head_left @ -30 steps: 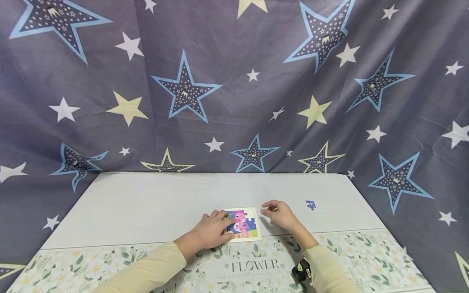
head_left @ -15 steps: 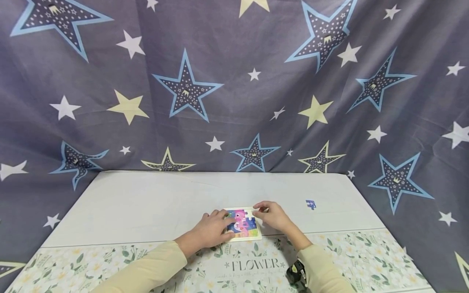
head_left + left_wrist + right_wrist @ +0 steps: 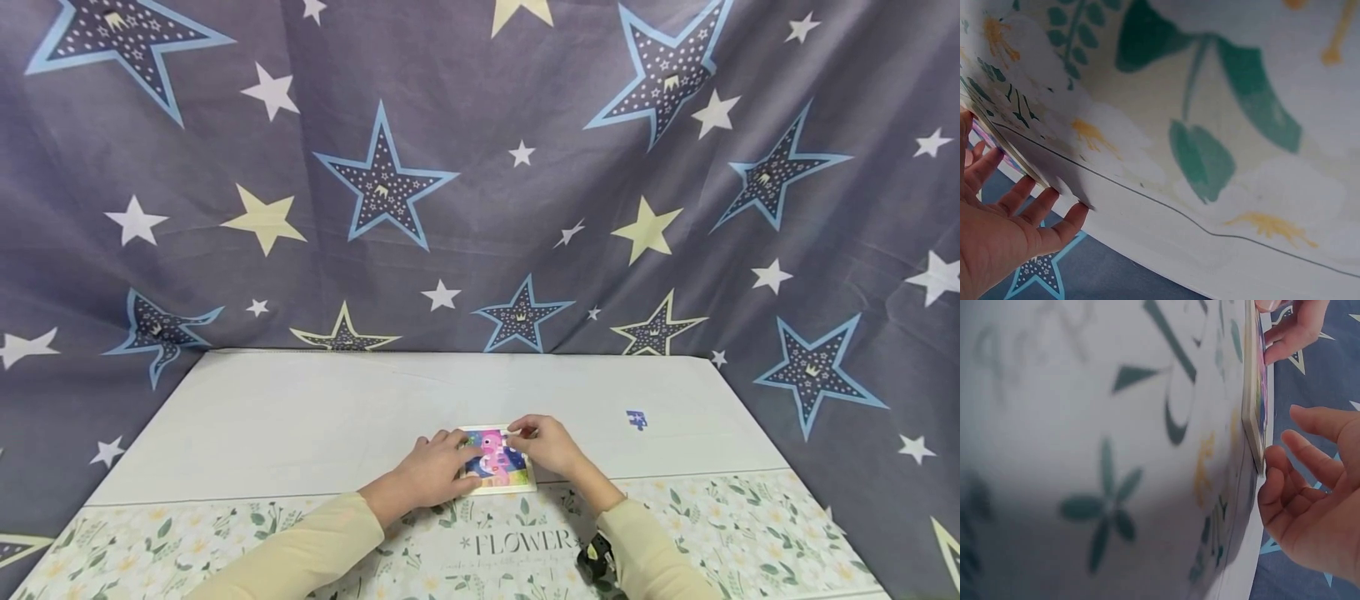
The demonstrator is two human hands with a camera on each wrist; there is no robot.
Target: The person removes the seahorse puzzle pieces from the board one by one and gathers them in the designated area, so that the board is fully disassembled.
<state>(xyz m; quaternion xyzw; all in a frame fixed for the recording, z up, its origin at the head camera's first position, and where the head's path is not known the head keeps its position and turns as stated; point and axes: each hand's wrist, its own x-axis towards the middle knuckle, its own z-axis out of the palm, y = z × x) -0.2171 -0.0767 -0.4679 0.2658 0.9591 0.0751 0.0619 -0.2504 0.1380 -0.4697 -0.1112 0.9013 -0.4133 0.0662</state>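
A framed jigsaw puzzle [image 3: 495,479] with a pink cartoon figure lies flat, its pale frame near the table's middle. Over its left side rests my left hand [image 3: 431,471], fingers spread across the picture and frame edge. The left wrist view shows this hand's fingertips [image 3: 1049,192] along the frame's edge. My right hand [image 3: 551,446] is at the puzzle's upper right corner, thumb and index finger close together over the picture. In the right wrist view its lower fingers [image 3: 1275,478] curl beside the frame corner. I cannot tell whether a piece is between its fingertips.
A loose blue puzzle piece [image 3: 636,419] lies on the white tabletop [image 3: 315,417], right of the framed puzzle. A floral mat [image 3: 720,525] with the word FLOWER covers the front part. A star-patterned curtain [image 3: 480,208] hangs behind the table.
My right hand has moved left from beside the puzzle to over its upper right corner, covering the white gap there. The left hand and the loose blue piece have stayed in place.
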